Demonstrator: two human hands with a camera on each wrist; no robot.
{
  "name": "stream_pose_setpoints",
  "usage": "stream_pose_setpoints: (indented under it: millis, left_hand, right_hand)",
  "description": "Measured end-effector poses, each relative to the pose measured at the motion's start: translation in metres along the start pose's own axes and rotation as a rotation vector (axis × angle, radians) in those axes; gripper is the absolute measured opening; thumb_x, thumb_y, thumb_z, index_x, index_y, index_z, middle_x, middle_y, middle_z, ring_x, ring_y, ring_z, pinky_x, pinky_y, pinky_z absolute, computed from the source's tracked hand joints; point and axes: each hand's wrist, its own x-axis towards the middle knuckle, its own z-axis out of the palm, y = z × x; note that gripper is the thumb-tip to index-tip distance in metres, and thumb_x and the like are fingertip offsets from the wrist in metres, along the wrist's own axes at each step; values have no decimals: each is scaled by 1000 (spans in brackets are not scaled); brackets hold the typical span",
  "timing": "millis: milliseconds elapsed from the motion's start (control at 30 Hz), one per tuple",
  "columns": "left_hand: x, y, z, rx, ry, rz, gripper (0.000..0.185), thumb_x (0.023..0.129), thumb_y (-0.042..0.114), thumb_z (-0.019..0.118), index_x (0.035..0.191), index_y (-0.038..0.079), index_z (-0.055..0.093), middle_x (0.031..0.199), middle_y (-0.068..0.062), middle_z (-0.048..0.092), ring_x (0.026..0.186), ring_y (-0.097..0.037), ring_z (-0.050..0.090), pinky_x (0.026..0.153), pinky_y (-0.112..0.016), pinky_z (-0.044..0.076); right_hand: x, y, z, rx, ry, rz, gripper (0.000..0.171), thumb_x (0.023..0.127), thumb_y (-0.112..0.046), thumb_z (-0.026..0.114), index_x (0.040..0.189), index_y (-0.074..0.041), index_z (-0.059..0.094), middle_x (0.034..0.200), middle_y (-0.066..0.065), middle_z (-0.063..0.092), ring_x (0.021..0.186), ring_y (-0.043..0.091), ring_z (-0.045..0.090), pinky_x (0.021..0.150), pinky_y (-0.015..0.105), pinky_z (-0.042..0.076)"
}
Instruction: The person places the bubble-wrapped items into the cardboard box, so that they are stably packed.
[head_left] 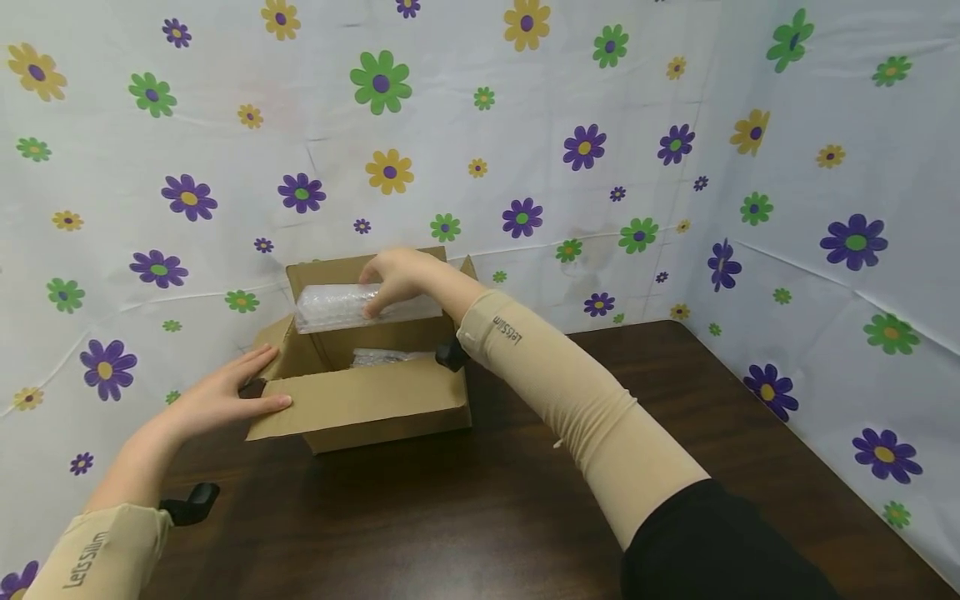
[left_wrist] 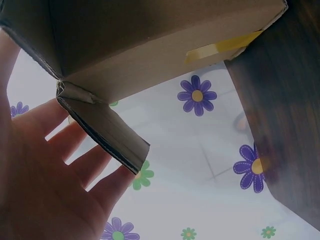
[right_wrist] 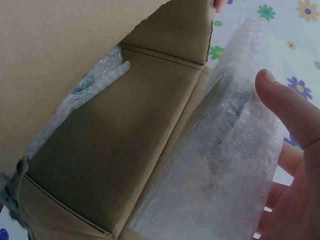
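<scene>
A cardboard box [head_left: 390,429] stands on the table with its flaps spread. Above its opening, my right hand [head_left: 401,277] grips a bubble-wrapped package [head_left: 333,307], thumb on the near face and fingers behind. What the wrap encloses is blurred by the plastic. My left hand [head_left: 225,390] rests spread at the box's left corner, its thumb on the front flap [head_left: 367,396]. In the left wrist view its straight fingers lie against the outside of the side flap [left_wrist: 107,130]. Another bubble-wrapped item [right_wrist: 82,90] lies inside the box, partly hidden by the front flap.
The dark wooden table [head_left: 525,492] extends in front of the box and to its right. A flower-printed cloth [head_left: 480,125] hangs behind and along the right side. Yellow tape [left_wrist: 225,46] sticks to the box's outer wall.
</scene>
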Motion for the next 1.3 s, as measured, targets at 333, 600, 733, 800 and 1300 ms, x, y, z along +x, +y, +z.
stream_pose_setpoints:
  millis: [333, 600, 733, 800, 1300]
  left_hand:
    - [1, 3, -1, -1, 4, 0, 92, 86, 40, 71, 153, 0, 23, 155, -31, 16, 138, -54, 14, 100, -73, 19]
    - [0, 2, 2, 5, 8, 11, 90, 86, 40, 71, 153, 1, 24, 155, -29, 18, 138, -54, 17, 100, -73, 20]
    - [0, 2, 2, -3, 6, 4, 90, 86, 40, 71, 153, 2, 24, 155, -29, 17, 138, -54, 16, 100, -73, 20]
    - [0, 2, 1, -7, 4, 1, 90, 86, 40, 71, 153, 2, 23, 155, -29, 17, 138, -54, 15, 100, -73, 19]
    - [0, 3, 0, -6, 0, 4, 90, 86, 39, 71, 153, 1, 24, 155, -30, 17, 138, -54, 15, 99, -73, 20]
  right_hand:
    - [6, 7, 5, 90, -43, 60, 60, 86, -39, 73, 138, -16, 54, 143, 1, 49, 131, 19, 44, 104, 31, 39]
    - [13, 15, 23, 82, -125, 71, 63, 88, -40, 71, 142, -17, 50, 148, 1, 44, 136, 20, 38, 107, 33, 35]
    - [14, 17, 30, 66, -153, 77, 63, 88, -41, 70, 143, -18, 50, 149, 1, 42, 137, 21, 36, 108, 34, 34]
    - [14, 18, 32, 62, -155, 85, 61, 88, -41, 70, 142, -19, 51, 150, 1, 42, 138, 21, 36, 108, 34, 34]
    - [15, 21, 42, 58, -206, 76, 58, 92, -40, 65, 143, -16, 49, 150, 3, 41, 139, 23, 35, 108, 35, 34]
